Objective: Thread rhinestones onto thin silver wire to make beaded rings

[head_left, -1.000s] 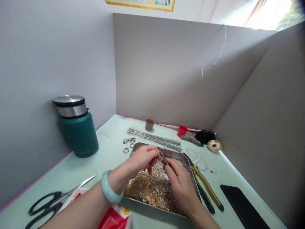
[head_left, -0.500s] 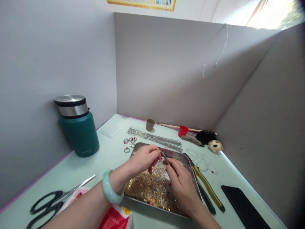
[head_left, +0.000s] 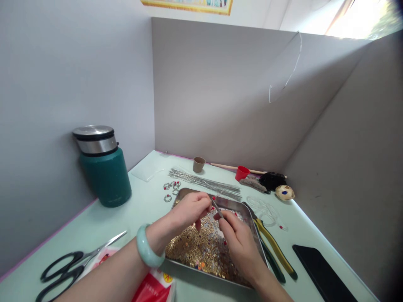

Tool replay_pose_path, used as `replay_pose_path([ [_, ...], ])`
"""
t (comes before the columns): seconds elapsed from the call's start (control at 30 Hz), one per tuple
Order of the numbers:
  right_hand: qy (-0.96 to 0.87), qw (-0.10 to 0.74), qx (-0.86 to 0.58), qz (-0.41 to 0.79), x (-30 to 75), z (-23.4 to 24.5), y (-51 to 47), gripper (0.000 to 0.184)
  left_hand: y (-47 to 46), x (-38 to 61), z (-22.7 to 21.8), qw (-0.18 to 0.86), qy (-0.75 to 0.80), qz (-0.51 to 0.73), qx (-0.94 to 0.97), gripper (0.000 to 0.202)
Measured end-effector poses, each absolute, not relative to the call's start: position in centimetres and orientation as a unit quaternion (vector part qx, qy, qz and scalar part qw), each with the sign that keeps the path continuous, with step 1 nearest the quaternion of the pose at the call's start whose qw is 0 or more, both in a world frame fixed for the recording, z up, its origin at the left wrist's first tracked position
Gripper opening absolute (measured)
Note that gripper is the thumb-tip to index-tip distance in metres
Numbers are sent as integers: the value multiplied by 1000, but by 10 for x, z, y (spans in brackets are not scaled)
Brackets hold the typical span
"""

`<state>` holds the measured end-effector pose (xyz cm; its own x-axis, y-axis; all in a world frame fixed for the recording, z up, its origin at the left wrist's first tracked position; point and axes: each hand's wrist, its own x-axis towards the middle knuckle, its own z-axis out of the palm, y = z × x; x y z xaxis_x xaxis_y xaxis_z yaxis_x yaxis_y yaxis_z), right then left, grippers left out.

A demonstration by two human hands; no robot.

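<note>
My left hand [head_left: 195, 207], with a pale green bangle [head_left: 147, 246] on its wrist, is pinched over the far part of a metal tray [head_left: 208, 274]. What its fingertips hold is too small to make out; a red bead [head_left: 213, 197] shows right by them. My right hand [head_left: 236, 235] grips slim metal tweezers [head_left: 217, 207], whose tips meet the left fingertips. Under both hands the tray holds many gold beads [head_left: 192, 245], with clear and red ones mixed in.
Left are a green flask [head_left: 107, 176], scissors [head_left: 78, 262] and a red-white packet [head_left: 154, 287]. Beaded rings [head_left: 167, 198] and metal wires [head_left: 204, 182] lie behind the tray, near a brown cup [head_left: 198, 164] and red cup [head_left: 242, 173]. Right are pliers [head_left: 273, 247] and a black phone-like slab [head_left: 324, 272].
The tweezers and the red bead by the left fingertips have shifted very slightly. Both hands stay almost in place over the tray.
</note>
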<state>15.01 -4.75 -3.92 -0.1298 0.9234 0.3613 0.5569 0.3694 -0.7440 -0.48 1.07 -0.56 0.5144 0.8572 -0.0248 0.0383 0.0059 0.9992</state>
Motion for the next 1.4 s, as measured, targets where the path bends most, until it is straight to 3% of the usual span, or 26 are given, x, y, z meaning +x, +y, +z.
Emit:
replay_pose_path([
  [0.23, -712, 409, -522, 230, 149, -38, -48, 19, 10, -5, -5, 613, 375, 330, 612, 12],
  [0.5, -717, 406, -527, 208, 151, -39, -48, 21, 11, -7, -11, 464, 409, 327, 715, 18],
  [0.83, -717, 426, -510, 209, 151, -38, -47, 29, 14, -5, -10, 618, 355, 338, 615, 17],
  [1.4, -719, 434, -504, 202, 149, -38, -49, 28, 10, -13, -3, 678, 283, 338, 588, 16],
])
